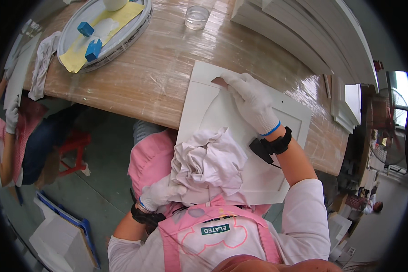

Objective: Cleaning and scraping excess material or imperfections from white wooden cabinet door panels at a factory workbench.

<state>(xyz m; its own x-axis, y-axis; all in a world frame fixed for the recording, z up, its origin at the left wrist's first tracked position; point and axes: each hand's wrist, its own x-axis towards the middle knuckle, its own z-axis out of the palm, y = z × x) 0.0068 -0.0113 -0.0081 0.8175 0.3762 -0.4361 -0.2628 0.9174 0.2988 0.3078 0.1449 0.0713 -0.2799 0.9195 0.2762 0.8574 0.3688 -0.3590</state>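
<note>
A white framed panel lies tilted over the table's near edge and my lap. My gloved right hand is closed on a small reddish-brown piece of sandpaper, pressing it to the panel near its far end. Crumpled white cloth rests on the near left part of the panel. At the panel's near left corner, beside the cloth, my gloved left hand is closed around the edge. Some of its fingers are hidden.
On the plastic-wrapped table stand a round lid with blue blocks and a clear cup. White panels are stacked at far right. A co-worker's gloved hand and a red stool are left.
</note>
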